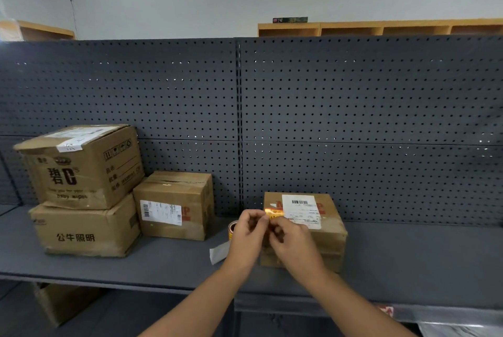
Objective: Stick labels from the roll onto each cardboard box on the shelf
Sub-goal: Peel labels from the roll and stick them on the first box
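Note:
My left hand (246,238) and my right hand (295,244) meet above the shelf (174,266), both pinching a small orange label (274,213) between their fingertips. Behind my left hand stands the label roll (232,228), mostly hidden, with a white strip of backing paper (218,253) trailing onto the shelf. Just behind my hands sits a cardboard box (330,230) with a white shipping label on top. A second box (174,204) stands at centre left. Two bigger boxes are stacked at the far left, the upper one (81,168) on the lower one (81,230).
A dark pegboard (353,118) backs the shelf. To the right of the nearest box the shelf surface runs on. Another cardboard box (62,304) sits on the level below at left. Wooden cubbies (381,27) line the far wall.

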{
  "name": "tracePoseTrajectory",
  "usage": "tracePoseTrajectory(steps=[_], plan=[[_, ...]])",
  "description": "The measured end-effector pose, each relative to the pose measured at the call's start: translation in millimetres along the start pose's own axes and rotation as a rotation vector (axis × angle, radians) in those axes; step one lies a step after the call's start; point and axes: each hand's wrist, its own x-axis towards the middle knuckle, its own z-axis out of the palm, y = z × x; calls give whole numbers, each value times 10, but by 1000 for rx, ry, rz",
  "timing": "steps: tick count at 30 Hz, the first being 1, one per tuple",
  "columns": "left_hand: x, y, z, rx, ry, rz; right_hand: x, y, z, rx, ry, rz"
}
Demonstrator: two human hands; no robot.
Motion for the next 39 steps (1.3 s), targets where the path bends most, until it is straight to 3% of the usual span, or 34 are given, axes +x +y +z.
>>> tracePoseTrajectory(steps=[4,7,13,20,29,39], plan=[[-2,-12,-6,-3,20,-23,-18,23,-99,118,74,35],[-29,-2,22,-34,12,-40,5,57,-189,339,196,205],[-98,36,127,-128,-46,-39,22,159,-287,659,73,399],[-129,82,326,-33,-55,-43,-22,342,-392,439,196,329],[-4,20,571,426,-20,185,-17,523,-680,384,178,289],[141,-80,987,536,-17,201,118,890,-1063,213,97,293]])
